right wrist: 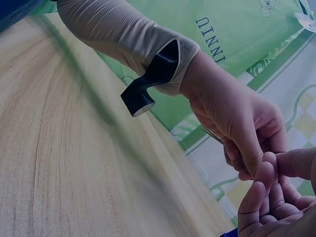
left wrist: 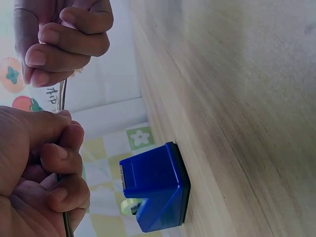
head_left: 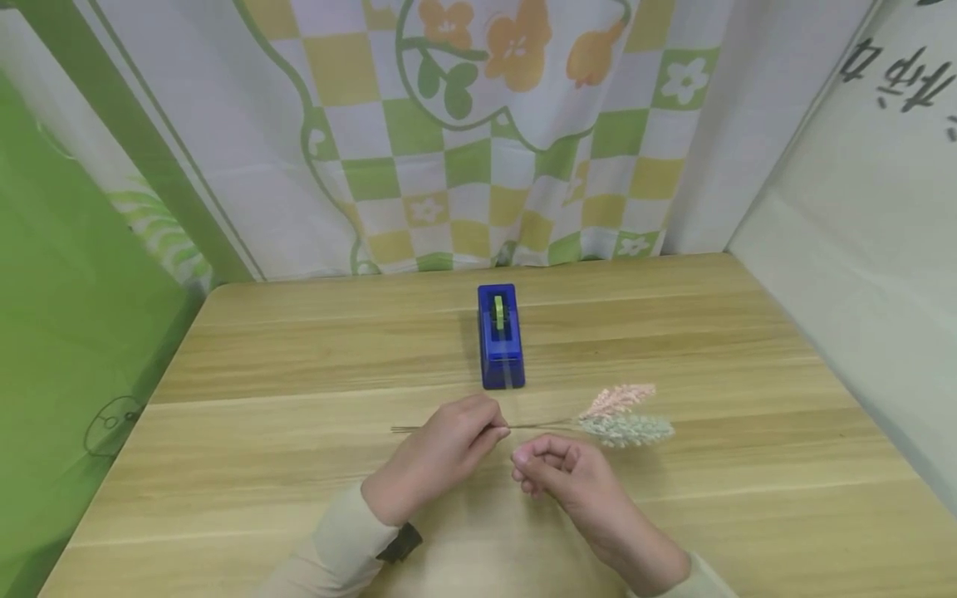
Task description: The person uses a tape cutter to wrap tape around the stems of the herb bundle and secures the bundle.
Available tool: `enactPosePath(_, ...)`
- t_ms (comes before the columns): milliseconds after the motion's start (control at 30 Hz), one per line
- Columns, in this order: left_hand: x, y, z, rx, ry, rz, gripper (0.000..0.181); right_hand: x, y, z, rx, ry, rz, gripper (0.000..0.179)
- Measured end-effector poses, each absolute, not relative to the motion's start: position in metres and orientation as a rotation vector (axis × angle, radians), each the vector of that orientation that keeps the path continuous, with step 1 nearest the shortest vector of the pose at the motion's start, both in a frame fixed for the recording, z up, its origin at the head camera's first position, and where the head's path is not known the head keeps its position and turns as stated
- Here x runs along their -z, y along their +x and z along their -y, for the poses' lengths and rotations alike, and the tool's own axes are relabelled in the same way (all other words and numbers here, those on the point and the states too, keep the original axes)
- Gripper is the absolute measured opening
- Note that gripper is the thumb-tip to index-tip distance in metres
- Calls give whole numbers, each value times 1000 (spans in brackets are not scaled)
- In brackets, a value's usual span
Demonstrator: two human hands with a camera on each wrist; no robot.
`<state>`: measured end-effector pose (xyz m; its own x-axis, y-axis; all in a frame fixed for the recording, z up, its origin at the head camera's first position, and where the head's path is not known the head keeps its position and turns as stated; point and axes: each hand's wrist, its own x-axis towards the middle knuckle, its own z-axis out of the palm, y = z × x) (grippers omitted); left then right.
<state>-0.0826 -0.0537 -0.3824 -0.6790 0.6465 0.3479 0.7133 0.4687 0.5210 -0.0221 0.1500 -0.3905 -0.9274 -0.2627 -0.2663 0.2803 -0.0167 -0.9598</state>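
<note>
Two thin-stemmed sprigs extend to the right in the head view, a pink flower spray (head_left: 619, 400) above a pale green flower spray (head_left: 628, 430). My left hand (head_left: 452, 440) grips their stems (head_left: 544, 426), with the stem ends poking out to its left. In the left wrist view the stems run through its curled fingers (left wrist: 64, 160). Close beside the stems is my right hand (head_left: 571, 473), fingers curled and thumb against the index fingertip. I cannot tell whether something thin lies in that pinch. The right wrist view shows both hands' fingertips close together.
A blue tape dispenser (head_left: 499, 336) with a small yellow-green roll stands beyond the hands on the wooden table (head_left: 299, 349). A checked curtain (head_left: 478, 166) hangs at the table's back edge. Green cloth (head_left: 82, 291) is on the left, white cloth (head_left: 875, 249) on the right.
</note>
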Motion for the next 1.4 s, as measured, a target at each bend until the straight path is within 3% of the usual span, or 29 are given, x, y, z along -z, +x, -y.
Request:
enactPosePath(233,385,-80,55,995,-1218,2591,6,390,-23,-149,2019,3,-1872,12)
enactPosePath(1400,384,-70,59,979,-1252,2513,5,397,-26,-144,2001,76,-1983,38)
